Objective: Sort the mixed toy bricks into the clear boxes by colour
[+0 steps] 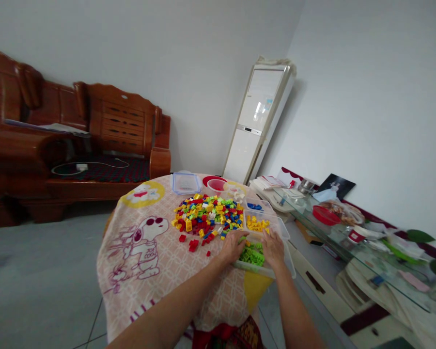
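Observation:
A clear plastic box (247, 265) with compartments sits at the right side of the round table. Green toy bricks (252, 254) fill its near section, yellow bricks (257, 224) the middle one and a few blue bricks (255, 207) the far one. My left hand (233, 247) is over the box's left edge, its fingers closed around what looks like a green brick (242, 239). With its fingers stretched out, my right hand (273, 248) lies over the right part of the green section. A mixed pile of toy bricks (207, 213) spreads to the left of the box.
Behind the pile are a blue-rimmed clear container (186, 183), a round tub (217, 185) and a red lid (210, 179). A patterned cloth (181, 281) covers the table. To the right stands a cluttered glass-topped cabinet (349, 252); a wooden sofa (119, 121) is at left.

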